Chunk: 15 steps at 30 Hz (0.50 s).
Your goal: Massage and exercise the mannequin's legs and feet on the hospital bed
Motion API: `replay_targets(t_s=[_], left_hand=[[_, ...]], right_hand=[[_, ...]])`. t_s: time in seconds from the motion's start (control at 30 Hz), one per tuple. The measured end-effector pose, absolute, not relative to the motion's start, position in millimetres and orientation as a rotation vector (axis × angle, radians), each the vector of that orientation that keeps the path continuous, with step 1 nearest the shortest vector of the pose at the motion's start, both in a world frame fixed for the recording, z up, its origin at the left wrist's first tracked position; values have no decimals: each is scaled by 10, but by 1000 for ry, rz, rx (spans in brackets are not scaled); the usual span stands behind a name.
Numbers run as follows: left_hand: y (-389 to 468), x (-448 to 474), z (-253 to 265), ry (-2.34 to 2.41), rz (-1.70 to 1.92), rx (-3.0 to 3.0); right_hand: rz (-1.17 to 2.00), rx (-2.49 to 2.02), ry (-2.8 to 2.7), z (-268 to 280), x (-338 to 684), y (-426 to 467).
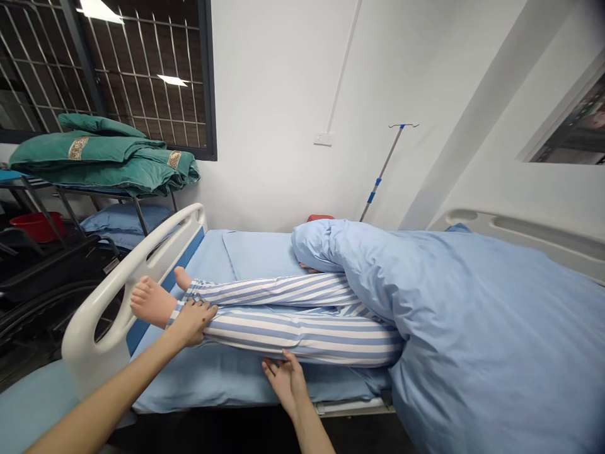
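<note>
A manikin in blue-and-white striped trousers (302, 337) lies on its back on the bed, with its legs out straight and its bare feet (154, 302) near the footboard. My left hand (193, 321) is closed over the nearer lower leg just above the ankle, its fingers curled across the trouser cuff. Palm upward, my right hand (287, 378) is open at the near underside of the same leg, around the knee. Its fingertips meet the trouser edge. A light-blue quilt (454, 321) is folded back over the manikin's upper body and hides it.
The white footboard (89, 315) stands at the left, the headboard (529, 233) at the far right. Behind the bed rises an IV pole (385, 167). Folded green quilts (118, 161) lie on a stand beneath the barred window. A wheelchair (42, 296) is left of the footboard.
</note>
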<state>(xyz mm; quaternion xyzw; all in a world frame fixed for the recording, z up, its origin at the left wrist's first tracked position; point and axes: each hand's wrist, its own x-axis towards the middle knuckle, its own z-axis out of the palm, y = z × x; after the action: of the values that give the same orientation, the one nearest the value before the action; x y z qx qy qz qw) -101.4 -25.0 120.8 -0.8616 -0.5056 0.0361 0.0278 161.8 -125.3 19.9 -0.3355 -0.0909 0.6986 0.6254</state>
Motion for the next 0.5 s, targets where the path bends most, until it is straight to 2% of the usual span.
replay_targets(t_s=[0.1,0.33,0.5], left_hand=[[-284,-1010,1058,-1575,115,-2636],[-494,-1025,169,-1734,189,-2581],[-503,-1027,30,-1803,143,-2567]], right_hand=[[1596,-789,-180,129,1604,-1254],[1647,-733,3,-228,1591,-1331],[1633,-820,-66,-284,1608,-1330]])
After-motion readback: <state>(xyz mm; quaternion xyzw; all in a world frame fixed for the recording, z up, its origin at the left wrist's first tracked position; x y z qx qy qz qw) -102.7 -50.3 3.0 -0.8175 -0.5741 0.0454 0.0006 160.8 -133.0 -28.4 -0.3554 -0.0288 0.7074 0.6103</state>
